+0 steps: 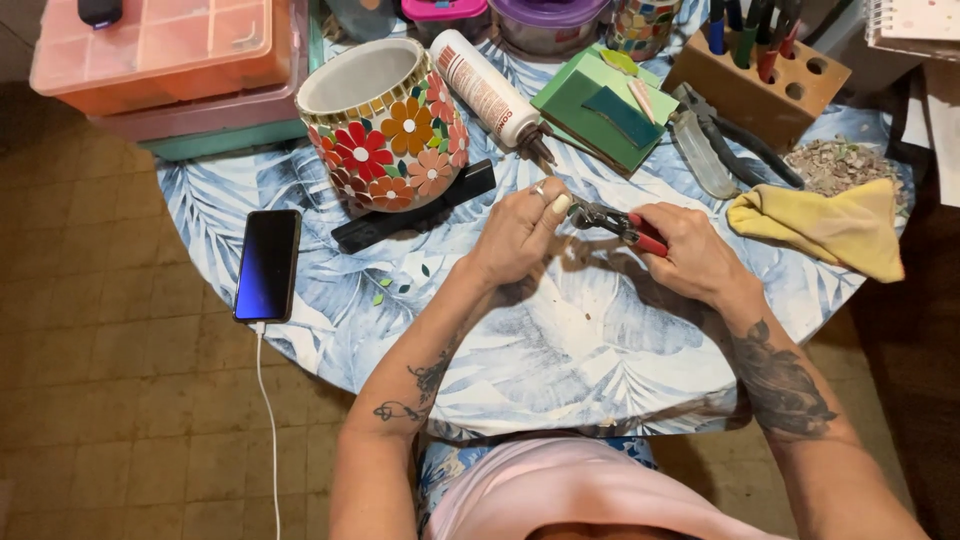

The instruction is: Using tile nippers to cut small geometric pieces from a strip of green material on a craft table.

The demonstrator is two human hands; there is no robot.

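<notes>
Right hand (pixel 690 250) squeezes red-handled metal nippers (pixel 612 222); left hand (pixel 520 232) pinches a small piece (hidden) at them, below mosaic flowerpot (pixel 385 125).

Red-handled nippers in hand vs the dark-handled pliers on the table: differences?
The red-handled nippers are held above the table, gripped by the right hand with the jaws meeting the left hand; the dark-handled pliers lie loose on the tablecloth beside the wooden pen block, untouched. The nippers' handles are red, the pliers' dark. The nippers are mostly hidden by the hands; the pliers show nearly whole. Both are two-handled metal hand tools.
</notes>
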